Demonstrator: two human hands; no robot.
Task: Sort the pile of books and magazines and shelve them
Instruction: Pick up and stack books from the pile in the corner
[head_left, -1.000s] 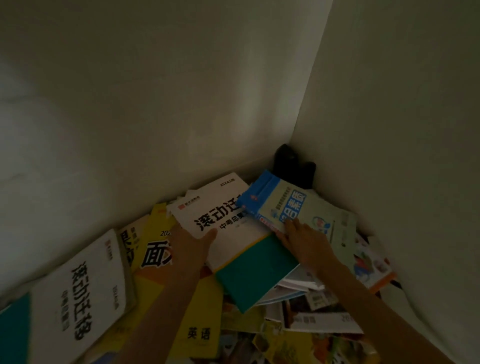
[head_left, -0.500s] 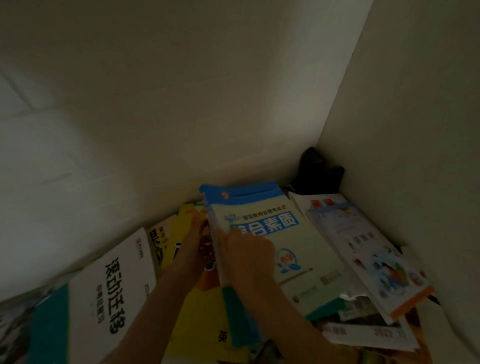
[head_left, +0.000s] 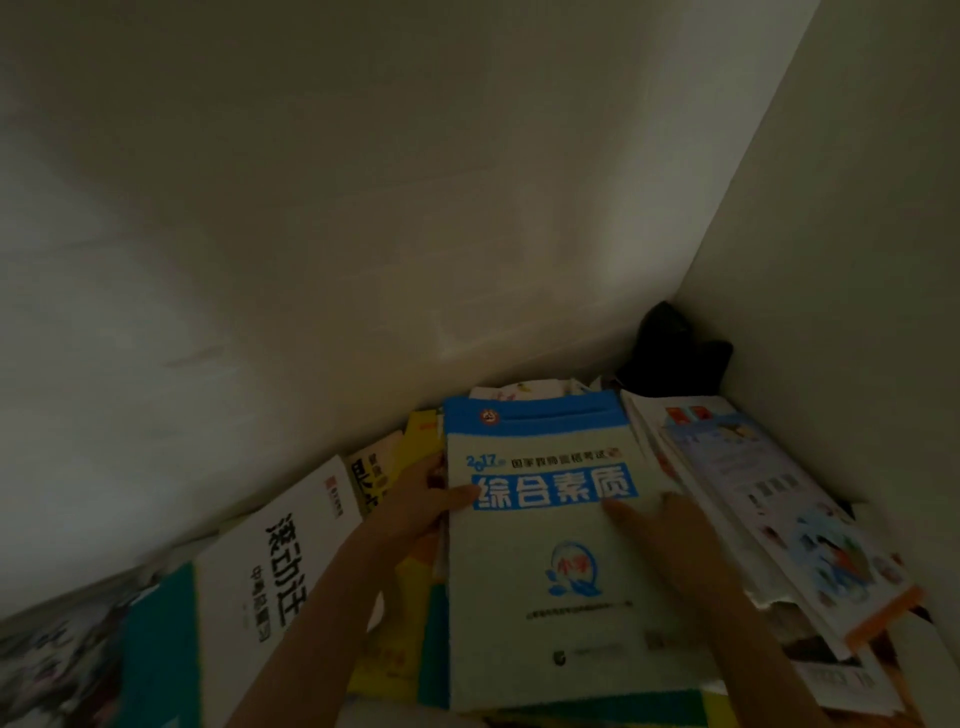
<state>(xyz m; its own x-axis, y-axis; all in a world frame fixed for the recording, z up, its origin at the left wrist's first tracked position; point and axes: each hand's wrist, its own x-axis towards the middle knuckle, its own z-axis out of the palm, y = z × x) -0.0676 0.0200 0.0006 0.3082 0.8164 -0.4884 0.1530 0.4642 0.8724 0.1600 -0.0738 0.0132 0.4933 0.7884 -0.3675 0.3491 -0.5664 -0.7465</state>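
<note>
The pale green, blue-topped paperback book (head_left: 540, 545) has been turned upright; it is gripped at its left edge by the left hand (head_left: 415, 501) and pressed flat by the right hand (head_left: 670, 535), probably for sorting.

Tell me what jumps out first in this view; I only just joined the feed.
The blue-banded book dominates the centre, lying face up on the pile. The left hand grips its left edge, thumb on the cover, while the right hand lies on its right side. To the left a white book with large black characters leans toward the wall, and a dark object sits in the far corner.
</note>
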